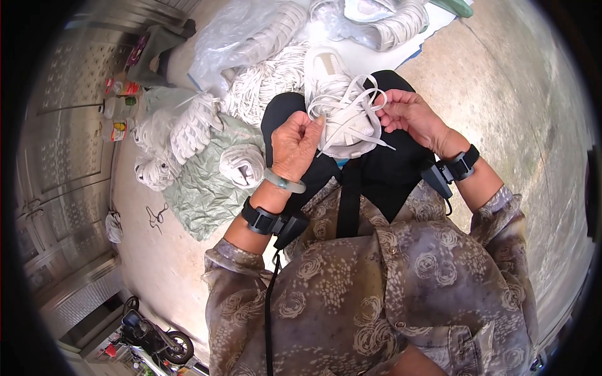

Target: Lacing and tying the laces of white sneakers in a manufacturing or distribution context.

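A white sneaker (338, 100) rests on my lap, toe pointing away from me, with a flat white shoelace (357, 109) threaded loosely across it. My left hand (295, 144) pinches the lace at the shoe's left side. On the shoe's right side, my right hand (407, 113) grips a loop of the same lace. Both wrists carry black bands with small devices, and the left wrist also has a pale green bangle.
Bundles of white laces (263, 81) and lace coils (241, 164) lie on the ground to my left, some on a green cloth (200, 194). Clear plastic bags (232, 37) of laces sit further off. Bottles (119, 106) stand by a metal door; a motorbike (153, 341) at lower left.
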